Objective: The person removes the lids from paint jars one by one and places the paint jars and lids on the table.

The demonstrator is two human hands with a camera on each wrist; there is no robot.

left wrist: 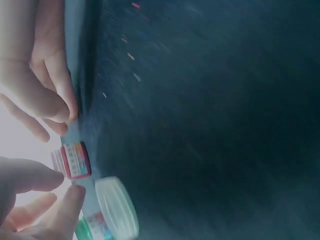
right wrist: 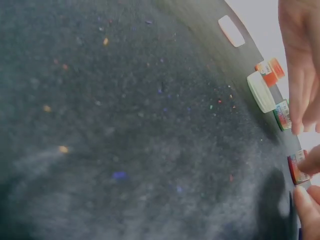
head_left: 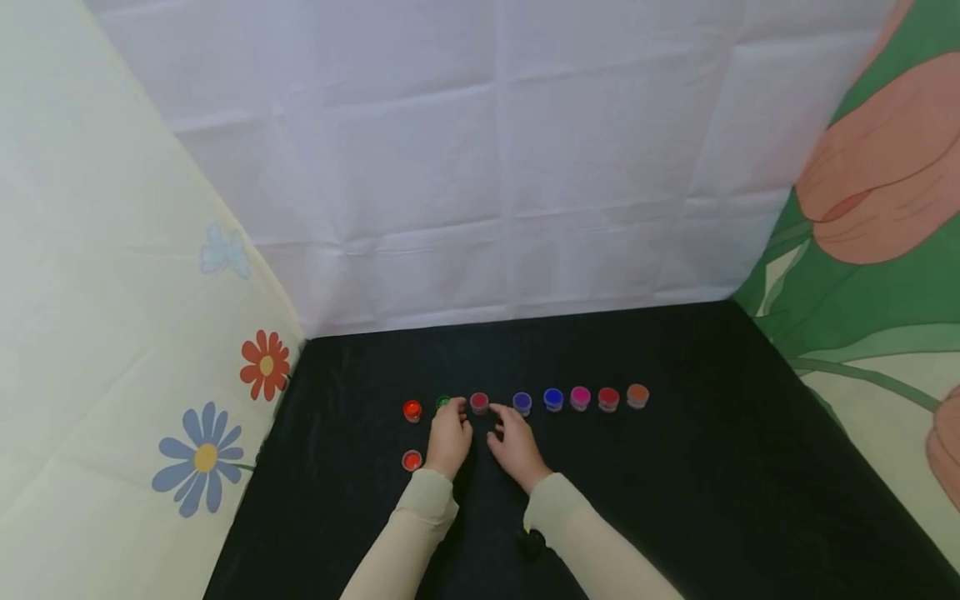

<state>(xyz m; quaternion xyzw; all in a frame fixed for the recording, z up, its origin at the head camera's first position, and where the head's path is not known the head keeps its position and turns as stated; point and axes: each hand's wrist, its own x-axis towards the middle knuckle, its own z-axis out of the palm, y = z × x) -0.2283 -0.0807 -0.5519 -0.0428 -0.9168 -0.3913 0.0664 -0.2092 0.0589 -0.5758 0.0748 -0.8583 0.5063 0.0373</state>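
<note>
A small crimson paint pot (head_left: 479,403) stands upright on the black cloth between the two hands. My left hand (head_left: 448,437) is on its left, palm turned inward, fingers loosely bent. In the left wrist view its fingertips (left wrist: 61,179) are right at the pot's side. Opposite, my right hand (head_left: 516,446) has its fingers spread and bent beside the pot. One finger overlaps the pot's label in the right wrist view. Just left of the left hand is a green pot (right wrist: 282,115), partly hidden from the head view. A whitish lid (right wrist: 260,91) lies in front of it.
An orange-red pot (head_left: 412,410) ends the row at left, with a red-stained lid (head_left: 412,460) nearer me. Rightward stand purple (head_left: 522,404), blue (head_left: 553,399), pink (head_left: 581,397), red (head_left: 609,399) and orange (head_left: 637,396) pots. A white cloth wall (head_left: 495,208) rises behind.
</note>
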